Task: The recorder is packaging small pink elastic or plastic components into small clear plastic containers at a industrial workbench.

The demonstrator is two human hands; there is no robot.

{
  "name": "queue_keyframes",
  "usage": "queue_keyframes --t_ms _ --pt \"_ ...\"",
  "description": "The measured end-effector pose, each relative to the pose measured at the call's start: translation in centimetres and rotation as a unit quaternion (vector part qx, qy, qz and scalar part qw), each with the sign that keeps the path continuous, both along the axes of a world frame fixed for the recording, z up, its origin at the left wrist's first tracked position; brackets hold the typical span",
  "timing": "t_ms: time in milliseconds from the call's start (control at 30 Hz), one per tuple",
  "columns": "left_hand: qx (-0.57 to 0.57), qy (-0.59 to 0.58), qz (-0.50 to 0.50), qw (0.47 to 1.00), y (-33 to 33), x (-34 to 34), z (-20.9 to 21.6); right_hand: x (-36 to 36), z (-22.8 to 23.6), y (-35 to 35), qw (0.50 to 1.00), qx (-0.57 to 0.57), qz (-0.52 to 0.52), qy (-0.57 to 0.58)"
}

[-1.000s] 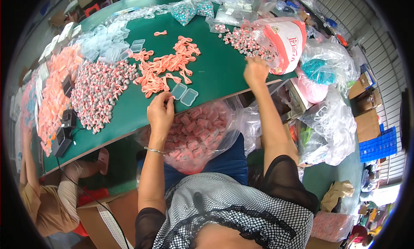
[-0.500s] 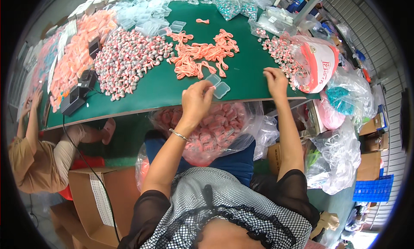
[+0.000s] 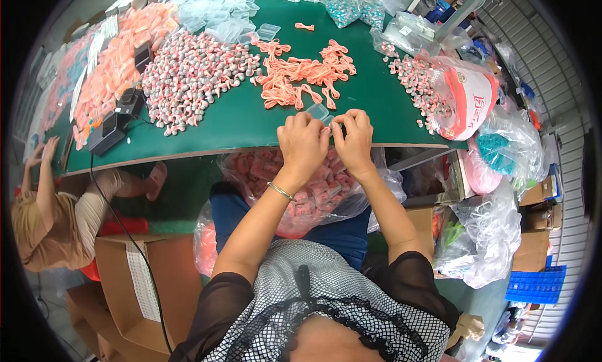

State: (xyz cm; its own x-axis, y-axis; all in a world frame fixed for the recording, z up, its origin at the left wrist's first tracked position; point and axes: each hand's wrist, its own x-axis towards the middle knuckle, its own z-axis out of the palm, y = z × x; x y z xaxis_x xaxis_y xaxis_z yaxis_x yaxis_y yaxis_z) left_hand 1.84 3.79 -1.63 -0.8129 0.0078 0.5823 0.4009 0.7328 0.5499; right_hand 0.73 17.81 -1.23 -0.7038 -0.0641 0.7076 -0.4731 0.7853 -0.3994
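Note:
At the table's near edge my two hands meet with their fingertips almost touching. My left hand (image 3: 303,142) has its fingers curled and pressed together; what they pinch is hidden. My right hand (image 3: 353,141) is closed too, thumb against fingers, around something too small to name. Just beyond the fingertips is a small clear plastic case (image 3: 318,111), partly covered by the hands; I cannot tell whether a hand touches it. Farther off lie bundled orange cords (image 3: 295,73). A heap of small pink-and-grey pieces (image 3: 188,77) is to their left.
More pink-and-grey pieces (image 3: 416,80) spill from a white-and-red bag (image 3: 473,102) at the right. Clear cases (image 3: 219,14) and orange packs (image 3: 128,42) are piled far left, near black boxes (image 3: 108,133). Below the edge sits a bag of pink packs (image 3: 313,196). A co-worker (image 3: 53,218) sits left.
My right hand has come left from beside the right-hand pieces to meet my left hand. The left hand has shifted slightly right, and the clear case is now more covered. The view has shifted slightly.

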Motion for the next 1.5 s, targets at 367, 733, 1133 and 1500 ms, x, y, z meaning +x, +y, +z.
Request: queue_keyframes --t_ms 367,733,1133,1500 --pt "-0.029 -0.016 -0.051 0.998 -1.1 0.6 0.5 -5.6 2.0 1.6 0.983 0.008 -0.009 -0.184" --pt "-0.022 -0.066 -0.134 0.988 -3.8 0.4 1.1 -5.0 2.1 3.2 0.975 -0.08 0.036 -0.204" --pt "0.021 -0.123 -0.155 0.98 -3.9 0.0 1.9 -2.1 3.1 2.8 0.957 0.086 0.249 -0.125" --pt "-0.003 -0.082 -0.163 0.983 -4.2 -0.3 0.8 -2.1 3.0 2.5 0.951 0.052 0.261 -0.16"
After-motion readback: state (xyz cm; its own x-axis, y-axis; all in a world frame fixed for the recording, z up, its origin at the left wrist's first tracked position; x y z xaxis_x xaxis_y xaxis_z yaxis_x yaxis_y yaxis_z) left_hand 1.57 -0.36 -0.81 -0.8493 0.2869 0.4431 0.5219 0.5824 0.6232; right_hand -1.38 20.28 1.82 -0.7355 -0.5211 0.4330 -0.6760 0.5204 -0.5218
